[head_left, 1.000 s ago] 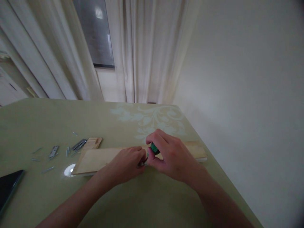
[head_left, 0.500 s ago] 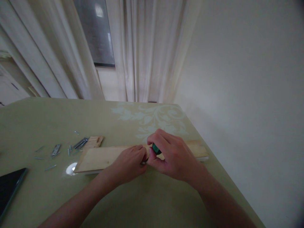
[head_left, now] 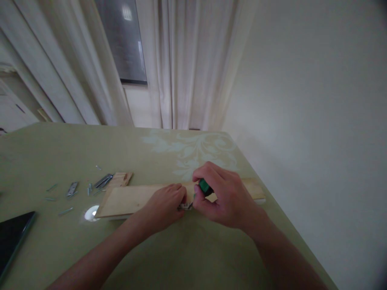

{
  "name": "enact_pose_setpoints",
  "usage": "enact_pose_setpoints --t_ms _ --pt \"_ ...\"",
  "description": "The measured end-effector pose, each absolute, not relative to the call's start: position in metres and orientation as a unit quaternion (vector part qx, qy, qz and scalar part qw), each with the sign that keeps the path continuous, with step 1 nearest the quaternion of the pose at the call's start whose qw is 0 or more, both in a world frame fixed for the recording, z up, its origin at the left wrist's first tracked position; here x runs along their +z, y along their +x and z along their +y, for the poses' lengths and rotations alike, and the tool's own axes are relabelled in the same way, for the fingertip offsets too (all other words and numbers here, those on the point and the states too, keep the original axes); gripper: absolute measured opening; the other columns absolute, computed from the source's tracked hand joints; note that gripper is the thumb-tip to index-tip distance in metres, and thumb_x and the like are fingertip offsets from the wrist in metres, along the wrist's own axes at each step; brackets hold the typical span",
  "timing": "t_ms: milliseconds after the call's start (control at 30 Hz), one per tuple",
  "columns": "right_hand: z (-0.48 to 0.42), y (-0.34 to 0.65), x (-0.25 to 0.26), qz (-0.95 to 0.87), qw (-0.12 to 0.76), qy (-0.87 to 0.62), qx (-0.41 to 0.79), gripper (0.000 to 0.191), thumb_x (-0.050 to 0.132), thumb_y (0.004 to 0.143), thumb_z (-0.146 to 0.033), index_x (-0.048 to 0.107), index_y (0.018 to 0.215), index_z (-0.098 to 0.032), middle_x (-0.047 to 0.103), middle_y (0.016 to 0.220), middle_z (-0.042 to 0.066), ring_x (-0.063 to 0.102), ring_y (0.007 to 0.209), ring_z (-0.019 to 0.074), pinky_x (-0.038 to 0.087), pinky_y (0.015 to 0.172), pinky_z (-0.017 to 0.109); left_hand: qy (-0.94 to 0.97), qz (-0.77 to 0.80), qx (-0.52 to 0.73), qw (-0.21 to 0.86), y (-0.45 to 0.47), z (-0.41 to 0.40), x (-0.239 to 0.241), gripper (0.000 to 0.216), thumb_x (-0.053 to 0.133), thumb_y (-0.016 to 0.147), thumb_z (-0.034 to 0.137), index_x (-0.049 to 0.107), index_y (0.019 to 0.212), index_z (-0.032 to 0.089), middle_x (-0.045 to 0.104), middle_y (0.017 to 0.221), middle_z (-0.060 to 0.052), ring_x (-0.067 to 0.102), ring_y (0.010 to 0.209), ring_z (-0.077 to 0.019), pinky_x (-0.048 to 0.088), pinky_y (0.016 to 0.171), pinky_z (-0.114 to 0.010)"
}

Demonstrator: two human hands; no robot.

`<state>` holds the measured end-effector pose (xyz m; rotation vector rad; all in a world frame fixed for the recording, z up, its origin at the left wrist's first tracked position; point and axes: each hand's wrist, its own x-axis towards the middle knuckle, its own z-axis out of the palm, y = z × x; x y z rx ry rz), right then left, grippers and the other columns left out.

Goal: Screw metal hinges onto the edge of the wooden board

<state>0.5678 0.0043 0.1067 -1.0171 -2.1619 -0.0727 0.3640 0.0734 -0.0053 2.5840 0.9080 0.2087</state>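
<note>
A long pale wooden board [head_left: 127, 200] lies across the green-covered table. My left hand [head_left: 166, 203] is closed at the board's near edge, its fingers pinching a small metal hinge [head_left: 185, 206] that shows only in part. Just to the right, my right hand [head_left: 225, 197] is wrapped round the green and black handle of a screwdriver [head_left: 205, 187]. The tool's tip points down and left toward the hinge; whether it touches a screw I cannot tell.
Left of the board are a loose hinge [head_left: 72, 188], several scattered screws [head_left: 65, 211], a stack of metal hinges [head_left: 103, 181] and a small wood piece [head_left: 122, 179]. A dark flat device [head_left: 15, 237] lies at the left edge. A wall [head_left: 317, 141] borders the table's right side.
My right hand and the screwdriver have shifted slightly right and away from my left hand, showing more of the hinge. My left hand stays nearly in place.
</note>
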Motion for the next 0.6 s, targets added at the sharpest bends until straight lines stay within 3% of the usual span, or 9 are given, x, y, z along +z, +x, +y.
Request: enact_pose_setpoints --t_ms 233,400,500,600 --pt "0.002 0.571 0.112 -0.839 0.374 -0.396 -0.022 0.017 0.058 0.092 -0.011 0.057 0.105 -0.022 0.063 0.088 -0.002 0.058 0.074 0.0136 0.046 0.067 0.027 0.906 0.338 0.076 0.244 0.367 0.066 0.014 0.015 0.061 0.096 0.023 0.075 0.101 0.024 0.079 0.102 -0.007 0.075 0.097 -0.0268 0.054 0.090 -0.035" --pt "-0.008 0.579 0.124 -0.802 0.432 -0.412 -0.019 0.019 0.061 0.092 -0.011 0.057 0.104 -0.025 0.063 0.085 -0.004 0.060 0.070 0.0112 0.046 0.063 0.024 0.881 0.382 0.069 0.269 0.344 0.082 0.053 0.014 0.068 0.092 0.032 0.078 0.088 0.024 0.081 0.093 -0.003 0.073 0.086 -0.0230 0.050 0.076 -0.030" --pt "-0.010 0.583 0.128 -0.768 0.455 -0.450 -0.025 0.016 0.064 0.094 -0.015 0.058 0.104 -0.026 0.065 0.083 -0.004 0.062 0.066 0.0111 0.048 0.062 0.024 0.853 0.467 0.083 0.219 0.305 0.114 0.069 0.023 0.065 0.094 0.041 0.082 0.095 0.025 0.082 0.092 -0.003 0.073 0.087 -0.0235 0.050 0.079 -0.031" --pt "-0.007 0.584 0.125 -0.764 0.429 -0.481 -0.028 0.014 0.068 0.099 -0.022 0.059 0.110 -0.025 0.068 0.086 -0.003 0.064 0.065 0.0114 0.052 0.065 0.025 0.810 0.568 0.068 0.131 0.250 0.153 0.066 0.028 0.063 0.093 0.043 0.084 0.098 0.025 0.083 0.096 -0.007 0.074 0.093 -0.0301 0.051 0.083 -0.036"
